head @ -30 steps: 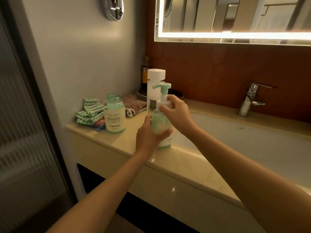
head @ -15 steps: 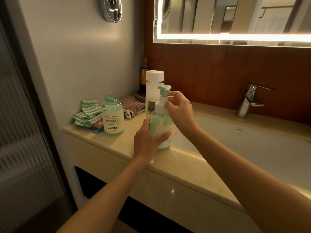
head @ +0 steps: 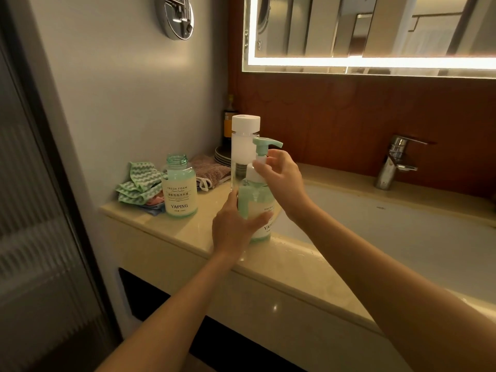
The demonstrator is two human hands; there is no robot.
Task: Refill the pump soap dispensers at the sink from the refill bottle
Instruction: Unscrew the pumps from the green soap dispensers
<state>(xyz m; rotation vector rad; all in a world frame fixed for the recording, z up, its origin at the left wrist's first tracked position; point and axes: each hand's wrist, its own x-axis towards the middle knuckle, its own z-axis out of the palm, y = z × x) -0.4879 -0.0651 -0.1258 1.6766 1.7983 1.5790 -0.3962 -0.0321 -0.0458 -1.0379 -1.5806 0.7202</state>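
A green pump soap dispenser [head: 255,202] stands on the beige counter [head: 174,226] at the sink's left rim. My left hand [head: 236,226] wraps around its body from the near side. My right hand [head: 281,178] pinches the white collar just under the green pump head [head: 265,145]. A second green YAPING bottle [head: 180,187] stands uncapped to the left, with no pump on it. Behind the dispenser rises a tall clear refill bottle [head: 244,146] with a white cap.
The white sink basin [head: 389,237] stretches to the right, with a chrome faucet [head: 394,162] at its back. Folded green and brown cloths [head: 139,183] and stacked dark plates [head: 222,155] lie at the counter's back left, against the wall. A lit mirror [head: 375,30] hangs above.
My right hand has shifted from over the pump's shoulder to a fingertip grip on the collar. The left hand keeps its hold on the bottle body.
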